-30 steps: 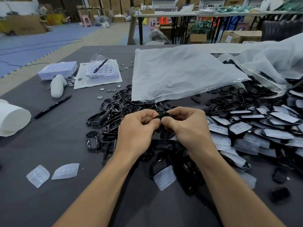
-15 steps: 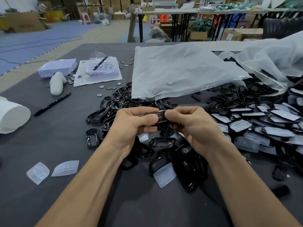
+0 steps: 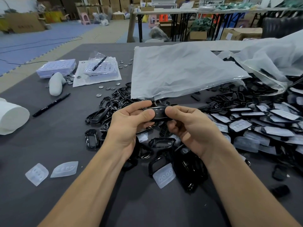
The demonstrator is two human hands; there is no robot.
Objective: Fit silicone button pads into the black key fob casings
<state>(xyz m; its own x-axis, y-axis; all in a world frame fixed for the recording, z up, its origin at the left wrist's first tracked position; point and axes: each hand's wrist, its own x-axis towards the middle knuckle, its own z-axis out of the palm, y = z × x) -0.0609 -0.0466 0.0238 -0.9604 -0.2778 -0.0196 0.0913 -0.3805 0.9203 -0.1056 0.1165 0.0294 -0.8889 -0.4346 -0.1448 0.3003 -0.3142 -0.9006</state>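
Gripping one black casing (image 3: 159, 113) by its two ends, left hand (image 3: 129, 122) at its nine o'clock, right hand (image 3: 193, 128) at its three o'clock, thumbs pressed on the near face and fingers curled behind it; lifted off the table (image 3: 49, 145) and turned edge-on, most likely to squeeze a pad home and check the seat, though impossible to tell whether a pad sits inside; poised directly over the stock, probably to shorten each reach; empty black frames (image 3: 113, 104) heaped from ten to six o'clock of the hands; finished casings (image 3: 262, 122) with pale pads showing spread from two to four o'clock, apparently sorted apart from the unfilled ones; one loose pad (image 3: 164, 176) lying at six o'clock against a frame, two more pads (image 3: 64, 169) well apart at eight o'clock, handy for later pieces; a flat plastic bag (image 3: 180, 71) at twelve o'clock overlapping the frames; at ten o'clock a black pen (image 3: 50, 104), coin cells (image 3: 108, 87) and lilac trays (image 3: 56, 68), with a white roll (image 3: 11, 118) out at nine o'clock; dark grey tabletop throughout; beyond it, at twelve o'clock, a workshop with blue matting (image 3: 41, 40), folding tables (image 3: 164, 12) and cardboard boxes (image 3: 24, 23).
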